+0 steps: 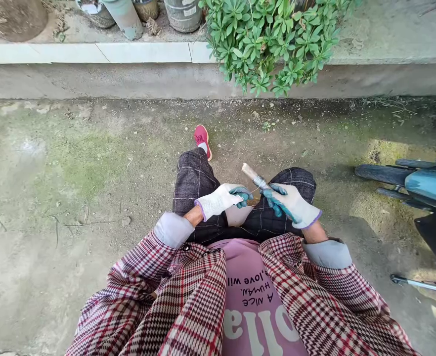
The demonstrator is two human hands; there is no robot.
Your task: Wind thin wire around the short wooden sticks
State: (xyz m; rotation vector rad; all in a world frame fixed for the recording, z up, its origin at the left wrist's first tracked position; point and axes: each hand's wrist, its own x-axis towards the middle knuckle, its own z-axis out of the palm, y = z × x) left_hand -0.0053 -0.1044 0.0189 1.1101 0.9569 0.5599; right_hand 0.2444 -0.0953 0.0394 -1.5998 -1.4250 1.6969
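Both my hands wear white gloves with teal palms and work over my lap. My right hand (290,203) is closed round a short wooden stick (248,171) whose middle is wrapped in thin grey wire (261,182); the stick's bare end points up and left. My left hand (225,198) sits just left of it, fingers pinched together near the wire's loose end. What the left fingers pinch is too thin to make out clearly. I am seated, with dark checked trousers and a red shoe (202,138) stretched forward.
A concrete step (92,79) runs across the far side, with a leafy green plant (270,44) and several pots and buckets (183,14) on it. A teal scooter (425,188) stands at the right. Bare mossy ground lies to the left.
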